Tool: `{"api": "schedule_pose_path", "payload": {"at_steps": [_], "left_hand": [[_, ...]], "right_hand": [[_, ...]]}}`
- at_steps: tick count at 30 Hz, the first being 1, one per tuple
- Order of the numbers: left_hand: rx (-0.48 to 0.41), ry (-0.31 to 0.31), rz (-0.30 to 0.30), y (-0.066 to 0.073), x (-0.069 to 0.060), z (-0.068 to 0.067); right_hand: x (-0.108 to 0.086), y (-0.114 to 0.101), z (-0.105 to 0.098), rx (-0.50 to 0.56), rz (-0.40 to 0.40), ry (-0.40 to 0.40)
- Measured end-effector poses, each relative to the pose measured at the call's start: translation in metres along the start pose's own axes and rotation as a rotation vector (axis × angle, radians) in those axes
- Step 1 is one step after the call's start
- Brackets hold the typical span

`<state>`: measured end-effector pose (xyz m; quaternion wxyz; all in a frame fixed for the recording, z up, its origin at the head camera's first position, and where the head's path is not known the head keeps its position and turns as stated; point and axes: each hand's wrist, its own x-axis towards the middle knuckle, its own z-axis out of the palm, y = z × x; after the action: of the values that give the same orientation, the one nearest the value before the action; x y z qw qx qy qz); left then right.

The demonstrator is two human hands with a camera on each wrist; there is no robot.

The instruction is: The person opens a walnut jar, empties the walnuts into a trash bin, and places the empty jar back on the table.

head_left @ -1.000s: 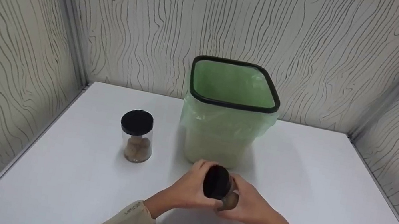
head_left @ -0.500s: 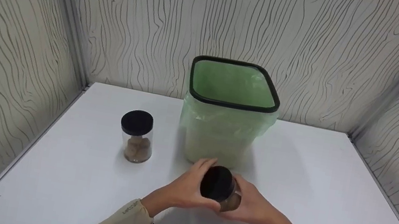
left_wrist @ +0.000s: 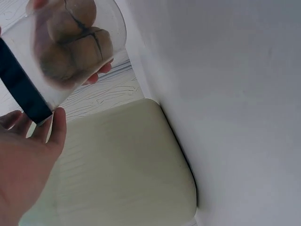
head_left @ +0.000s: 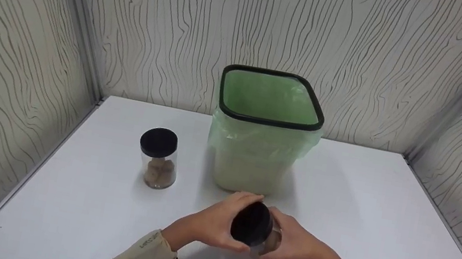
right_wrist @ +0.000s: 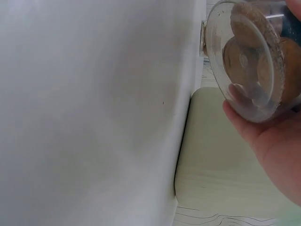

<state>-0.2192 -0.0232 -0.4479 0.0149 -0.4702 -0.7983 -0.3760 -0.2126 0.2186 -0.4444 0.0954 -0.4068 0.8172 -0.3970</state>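
Both hands hold a clear jar with a black lid (head_left: 252, 223), tilted so that the lid points up and to the left. My left hand (head_left: 218, 221) curls round the lid, thumb on the near side and fingers on the far side. My right hand (head_left: 294, 242) grips the clear body. Inside the jar, brown rounded pieces (left_wrist: 77, 42) show in the left wrist view; their kind is unclear. In the right wrist view, the jar's clear base (right_wrist: 244, 61) faces the camera, with the right-hand fingers round its side. The lid is still on the jar.
A second jar (head_left: 159, 159) with a black lid and similar brown pieces stands upright on the white table (head_left: 72, 206), to the left. Just beyond the hands is a pale bin (head_left: 248, 167) with a green liner and black rim. Patterned walls enclose the back and sides.
Both hands and the jar have come slightly down and towards the person. The lid now faces more towards the camera than a second ago. The second jar and the bin have stayed put.
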Motion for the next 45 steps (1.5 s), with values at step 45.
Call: {"api": "schedule_pose_path", "payload": {"at_steps": [45], "left_hand": [[0.14,0.013,-0.019,0.005,-0.002,0.002]], "right_hand": [[-0.003,0.013,0.001,-0.032,-0.029,-0.008]]}}
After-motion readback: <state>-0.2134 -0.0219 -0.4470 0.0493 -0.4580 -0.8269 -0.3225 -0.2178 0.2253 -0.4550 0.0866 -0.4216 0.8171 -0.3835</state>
